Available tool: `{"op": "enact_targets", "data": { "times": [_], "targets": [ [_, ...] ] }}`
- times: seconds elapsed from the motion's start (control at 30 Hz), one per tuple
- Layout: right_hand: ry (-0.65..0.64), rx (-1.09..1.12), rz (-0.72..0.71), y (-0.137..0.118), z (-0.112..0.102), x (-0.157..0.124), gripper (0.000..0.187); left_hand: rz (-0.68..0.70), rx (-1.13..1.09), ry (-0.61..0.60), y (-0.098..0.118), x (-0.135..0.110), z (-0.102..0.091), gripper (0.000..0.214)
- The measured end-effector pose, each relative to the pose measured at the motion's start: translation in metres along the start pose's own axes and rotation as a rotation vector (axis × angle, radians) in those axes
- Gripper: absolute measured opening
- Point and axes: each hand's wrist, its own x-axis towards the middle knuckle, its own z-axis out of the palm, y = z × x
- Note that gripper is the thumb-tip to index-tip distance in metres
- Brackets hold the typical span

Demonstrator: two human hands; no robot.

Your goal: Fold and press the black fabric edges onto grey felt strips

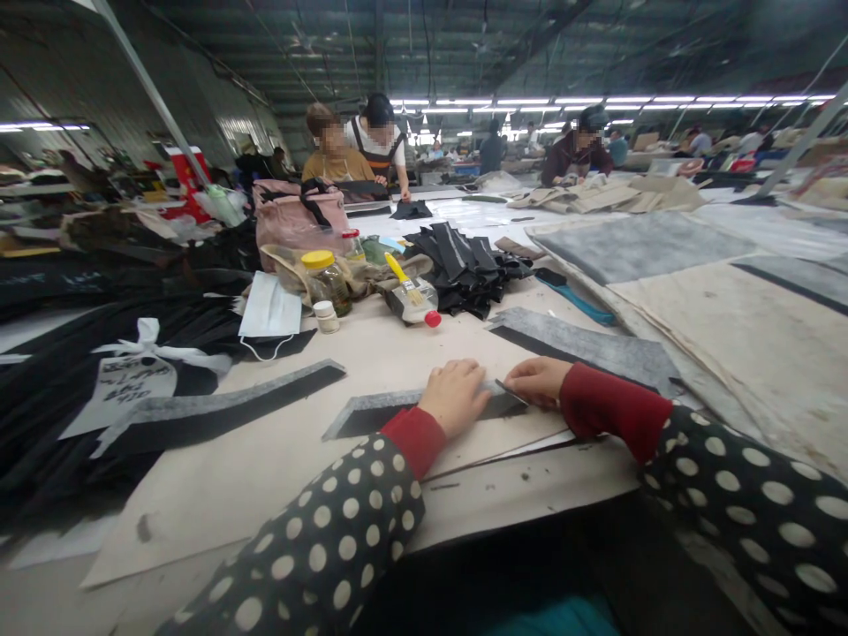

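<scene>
My left grip (pixel 454 397) is pressed flat and open on a gray felt strip (pixel 377 415), right grip (pixel 536 382) curled at its right end, can't tell if pinching. Two more strips (pixel 225 406) (pixel 583 344) lie on the surface (pixel 199 521), left and right; can't tell what's finished.

The head camera is looking forward and down from the person's own viewpoint, very close above the left hand (pixel 456 397) and right hand (pixel 538 380). Its wide view is stretching along the work surface (pixel 371 353), reaching a distant co-worker (pixel 576 150) and the ceiling lights (pixel 649 100).
</scene>
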Motion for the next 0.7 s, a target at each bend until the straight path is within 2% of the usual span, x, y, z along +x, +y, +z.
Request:
{"op": "enact_targets", "data": {
  "times": [0.07,0.23,0.37,0.53,0.7],
  "targets": [
    [-0.015,0.024,-0.037,0.000,0.000,0.005,0.020,0.001,-0.017,0.005,0.000,-0.001,0.000,0.031],
    [0.076,-0.034,-0.218,0.009,0.003,0.012,0.022,-0.021,-0.120,0.009,-0.003,0.002,0.001,0.023],
    [0.128,-0.107,-0.301,0.011,0.001,0.010,0.025,-0.086,-0.243,-0.006,-0.007,0.008,0.002,0.021],
    [0.194,-0.196,-0.326,0.018,-0.007,0.010,0.023,-0.077,-0.369,-0.018,-0.014,0.014,0.005,0.024],
    [0.211,-0.255,-0.355,0.022,-0.010,0.015,0.021,-0.111,-0.367,0.002,-0.014,0.014,0.007,0.023]
  ]
}}
